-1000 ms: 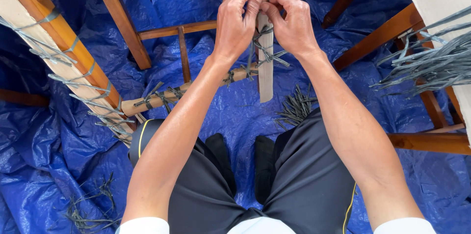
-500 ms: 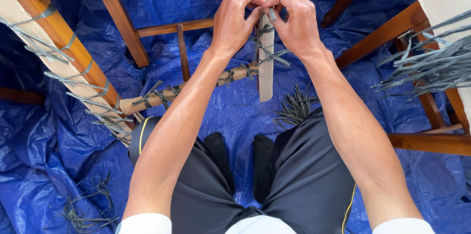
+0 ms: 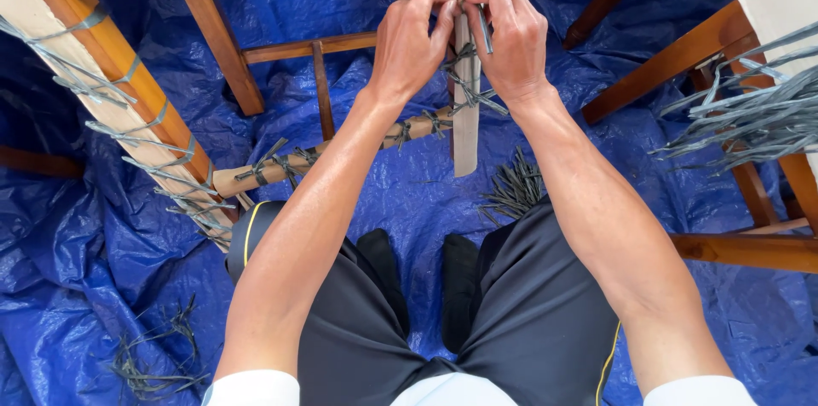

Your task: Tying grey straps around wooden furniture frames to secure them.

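A grey tie strip (image 3: 479, 24), at twelve o'clock against a pale upright slat (image 3: 466, 129), is pinched between the closed fingers of left hand (image 3: 415, 35) and right hand (image 3: 511, 35); a loose strip bundle (image 3: 514, 189) lies on blue tarp (image 3: 102, 270) at five o'clock.

A single view is given, taken from a camera worn on the head and aimed steeply down over the person's own forearms and lap. The left hand (image 3: 413, 35) and right hand (image 3: 511, 35) are seen close, near the top edge, with the blue tarpaulin (image 3: 77, 253) on the floor spread below.
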